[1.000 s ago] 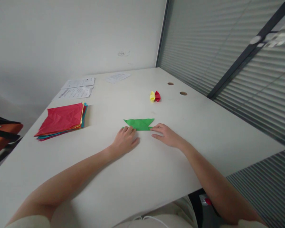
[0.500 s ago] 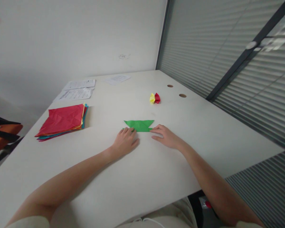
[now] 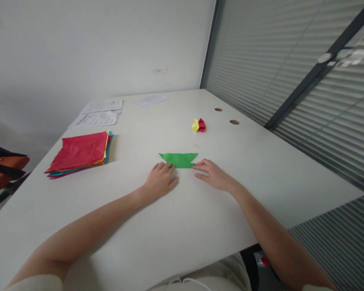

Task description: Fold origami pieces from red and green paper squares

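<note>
A folded piece of green paper (image 3: 182, 160) lies flat on the white table, with pointed corners at its left and right ends. My left hand (image 3: 161, 180) rests palm down on its lower left part, fingertips pressing the paper and thumb apart; those fingers cover that corner. At the lower right corner, the fingertips of my right hand (image 3: 214, 174) touch the paper. That hand's thumb is held away from its fingers, and neither hand is closed round anything.
To the left lies a stack of coloured paper (image 3: 81, 150), red on top. Printed sheets (image 3: 97, 118) are behind it, and another sheet (image 3: 151, 100) lies near the wall. A yellow and red folded paper piece (image 3: 198, 125) sits beyond the green paper. Two table holes (image 3: 234, 122) are at right.
</note>
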Motion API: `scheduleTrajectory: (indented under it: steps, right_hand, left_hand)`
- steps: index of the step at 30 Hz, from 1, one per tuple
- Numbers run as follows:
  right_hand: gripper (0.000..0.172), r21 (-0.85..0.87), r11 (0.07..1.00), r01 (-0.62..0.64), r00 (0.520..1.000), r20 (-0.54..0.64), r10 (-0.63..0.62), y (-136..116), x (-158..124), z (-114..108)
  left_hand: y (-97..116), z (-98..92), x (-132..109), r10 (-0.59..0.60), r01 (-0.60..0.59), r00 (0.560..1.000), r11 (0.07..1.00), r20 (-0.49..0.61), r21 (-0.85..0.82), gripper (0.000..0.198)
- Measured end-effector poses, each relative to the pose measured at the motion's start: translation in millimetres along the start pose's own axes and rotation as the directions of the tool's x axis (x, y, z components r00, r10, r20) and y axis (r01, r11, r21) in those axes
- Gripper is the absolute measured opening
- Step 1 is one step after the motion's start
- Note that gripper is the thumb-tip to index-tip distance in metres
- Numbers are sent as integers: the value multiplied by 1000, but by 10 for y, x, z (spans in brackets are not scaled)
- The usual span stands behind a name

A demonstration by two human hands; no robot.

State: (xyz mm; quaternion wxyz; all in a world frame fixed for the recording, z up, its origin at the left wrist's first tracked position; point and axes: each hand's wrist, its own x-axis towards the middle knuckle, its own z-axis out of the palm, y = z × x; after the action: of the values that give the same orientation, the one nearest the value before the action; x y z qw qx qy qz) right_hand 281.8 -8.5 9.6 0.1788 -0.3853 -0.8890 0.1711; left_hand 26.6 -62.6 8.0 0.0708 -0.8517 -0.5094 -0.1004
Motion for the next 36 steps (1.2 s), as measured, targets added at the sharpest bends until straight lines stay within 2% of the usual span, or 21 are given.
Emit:
scheduleTrajectory:
  steps: [9,36]
  right_hand:
    - [30,68,997,26,1000,-15,-25,48,11,24]
    - [30,69,997,20,1000,-19,-19,75,1,51]
  left_hand:
    - [-8,16,-2,3,-3,1000,1000,-17,1,36]
    - [-23,48,-5,11,-11,1000,1000,-29,-5,37]
